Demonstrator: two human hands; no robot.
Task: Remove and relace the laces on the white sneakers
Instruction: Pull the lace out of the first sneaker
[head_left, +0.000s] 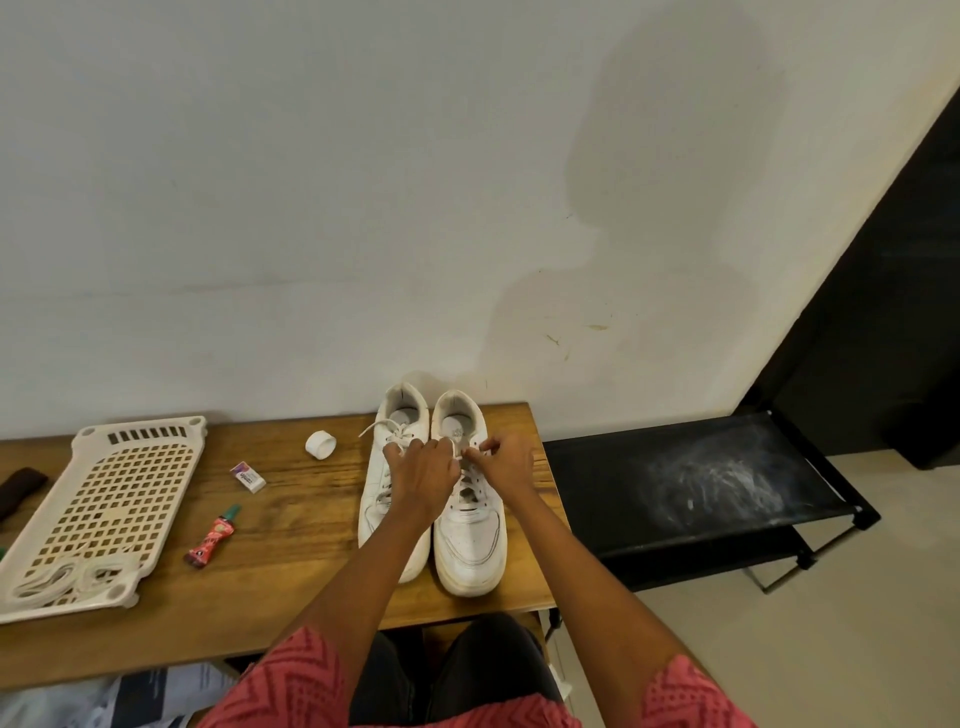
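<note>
Two white sneakers stand side by side on the wooden table (291, 530), toes toward me. The left sneaker (387, 499) has a tied lace with a loose end trailing to its left. On the right sneaker (470, 540) the white lace (470, 486) criss-crosses the eyelets. My left hand (423, 475) reaches across the left sneaker and pinches the lace near the right sneaker's top eyelets. My right hand (506, 462) pinches the same lace from the other side. Both hands hide the upper lacing.
A white perforated plastic tray (111, 499) with spare white laces (62, 579) lies at the table's left. A white cap (320, 445), an eraser (248, 476) and a red tube (212, 536) lie between tray and shoes. A black rack (691, 483) stands to the right; wall behind.
</note>
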